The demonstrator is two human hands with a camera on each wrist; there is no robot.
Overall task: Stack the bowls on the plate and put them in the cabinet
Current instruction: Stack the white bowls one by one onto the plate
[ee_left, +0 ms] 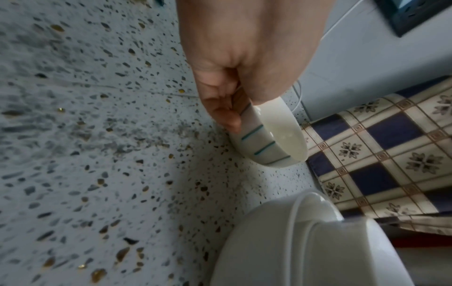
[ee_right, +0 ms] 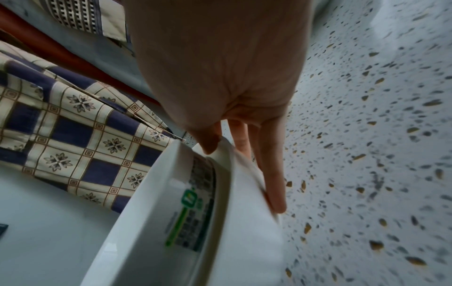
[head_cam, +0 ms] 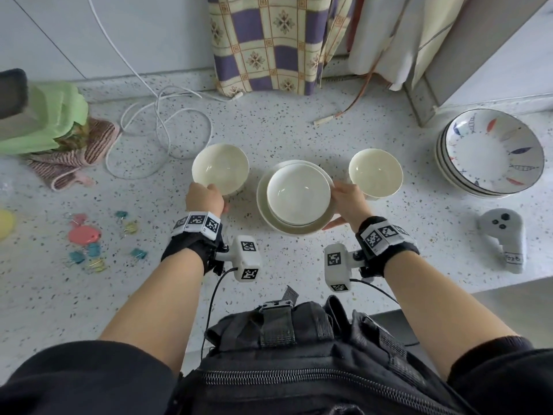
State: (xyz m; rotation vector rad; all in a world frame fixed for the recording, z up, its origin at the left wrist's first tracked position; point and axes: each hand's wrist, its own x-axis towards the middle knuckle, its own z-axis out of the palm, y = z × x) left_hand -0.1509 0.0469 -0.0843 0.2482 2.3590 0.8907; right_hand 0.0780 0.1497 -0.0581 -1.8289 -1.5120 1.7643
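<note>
1. The plate [head_cam: 264, 209] lies on the speckled countertop [head_cam: 299, 130] in front of the person, with a white bowl [head_cam: 297, 194] nested in it.
2. The right hand [head_cam: 348, 202] grips the plate's right edge; in the right wrist view the thumb presses on top of the rim [ee_right: 227, 152] while straight fingers [ee_right: 271, 174] run underneath.
3. A stack of fish-patterned dishes [head_cam: 490, 154] sits well apart at the far right of the counter.
4. The left bowl [head_cam: 220, 169], cream inside with teal lines on its outer wall [ee_left: 266, 143], sits just beside the plate on the left.
5. The left hand [head_cam: 206, 197] pinches this bowl's near rim, thumb inside and fingers [ee_left: 225, 114] curled against the outside.
6. The right bowl [head_cam: 375, 173], slightly smaller, stands just beside the plate on the right, untouched.
7. A white controller [head_cam: 505, 238] lies near the counter's right edge.
8. Coloured binder clips [head_cam: 89, 256] are scattered at the left.
</note>
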